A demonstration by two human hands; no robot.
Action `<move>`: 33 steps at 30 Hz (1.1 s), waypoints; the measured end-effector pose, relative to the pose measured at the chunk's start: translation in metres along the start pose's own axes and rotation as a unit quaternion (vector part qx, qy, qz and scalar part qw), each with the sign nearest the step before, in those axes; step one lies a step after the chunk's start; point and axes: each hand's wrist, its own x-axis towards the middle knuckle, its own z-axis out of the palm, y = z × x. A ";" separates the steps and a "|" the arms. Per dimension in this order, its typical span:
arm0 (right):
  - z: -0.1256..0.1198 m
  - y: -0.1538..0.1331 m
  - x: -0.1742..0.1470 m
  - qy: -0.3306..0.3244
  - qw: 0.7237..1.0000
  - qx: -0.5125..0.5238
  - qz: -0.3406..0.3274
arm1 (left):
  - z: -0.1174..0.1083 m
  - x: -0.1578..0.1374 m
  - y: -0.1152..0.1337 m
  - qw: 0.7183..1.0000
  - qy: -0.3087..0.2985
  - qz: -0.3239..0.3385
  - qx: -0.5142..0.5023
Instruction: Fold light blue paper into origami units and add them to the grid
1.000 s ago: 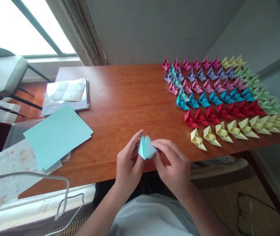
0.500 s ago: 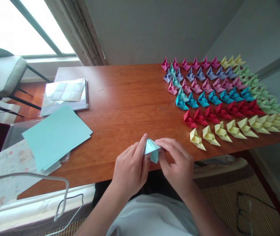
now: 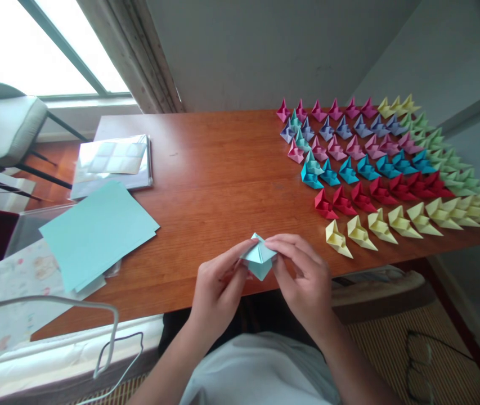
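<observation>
A small folded piece of light turquoise paper is held near the table's front edge, its pointed top tilted away from me and a flap hanging below. My left hand pinches its left corner between thumb and fingers. On the opposite corner, the thumb and fingers of my right hand are closed. To the right stand rows of folded paper boats in several colours, the nearest a pale yellow boat and a red boat.
Turquoise sheets lie at the left over a patterned sheet. Behind them rests a plastic-wrapped stack. A white bent rod crosses the lower left. A chair stands by the window. Eyeglasses lie at the lower right.
My left fingers have shifted from over the folded paper to its left corner. More of the paper now shows, turned with its point upward. My right hand has hardly moved.
</observation>
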 end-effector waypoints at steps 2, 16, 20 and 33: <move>0.000 0.000 0.000 0.001 1.000 -0.017 -0.016 | 0.000 0.000 0.003 0.995 -0.009 -0.052 -0.090; -0.001 0.000 -0.002 -0.032 0.999 0.007 -0.010 | 0.006 0.004 0.004 0.978 0.015 -0.114 -0.174; 0.000 0.005 0.002 -0.019 0.991 0.074 0.113 | 0.009 0.001 0.001 0.984 0.011 -0.091 -0.152; 0.006 0.017 0.010 -0.034 0.961 0.203 0.185 | 0.012 -0.003 0.000 0.996 -0.010 -0.065 -0.067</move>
